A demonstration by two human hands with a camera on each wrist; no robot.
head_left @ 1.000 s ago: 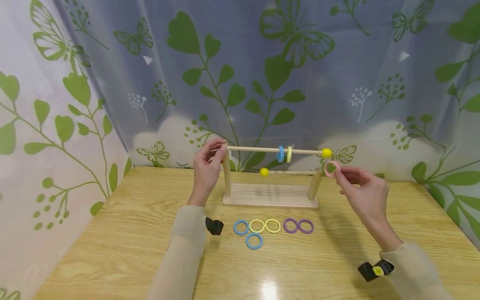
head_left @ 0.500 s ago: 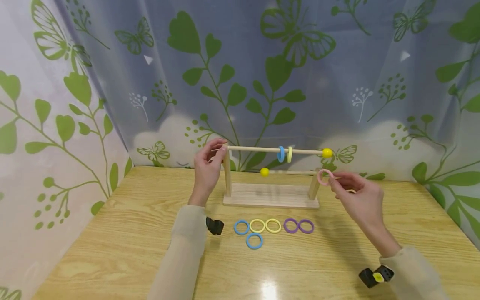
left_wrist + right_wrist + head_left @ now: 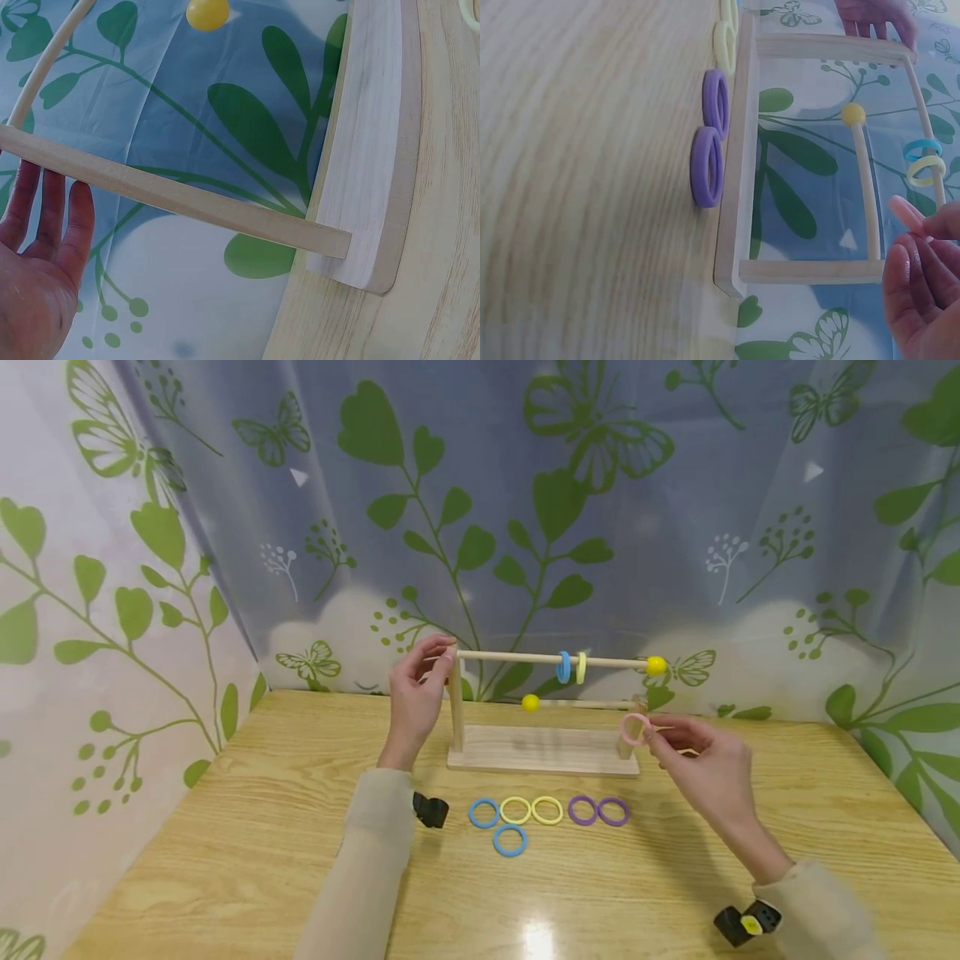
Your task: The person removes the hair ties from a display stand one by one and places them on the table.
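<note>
A wooden ring stand [image 3: 543, 752] has two posts, each bearing a horizontal rod with a yellow ball at its free end. My left hand [image 3: 417, 693] grips the top of the left post; in the left wrist view its fingers [image 3: 79, 217] lie along the post's edge. Between thumb and fingertips my right hand [image 3: 708, 764] pinches a pink ring [image 3: 623, 729], which overlaps the right post in the head view. On the upper rod hang a blue ring [image 3: 563, 667] and a pale yellow ring [image 3: 581, 668]. The lower rod [image 3: 585, 704] carries no ring.
Before the stand, a row of rings lies flat on the wooden table [image 3: 247, 860]: a blue ring [image 3: 483, 812], two yellow rings [image 3: 547, 823] and two purple rings [image 3: 613, 824]. Another blue ring [image 3: 510, 853] lies just nearer. A leaf-patterned curtain [image 3: 480, 485] hangs behind.
My right hand has moved left and down with the pink ring, from beside the upper rod's yellow ball to the right post. The left hand stays at its post.
</note>
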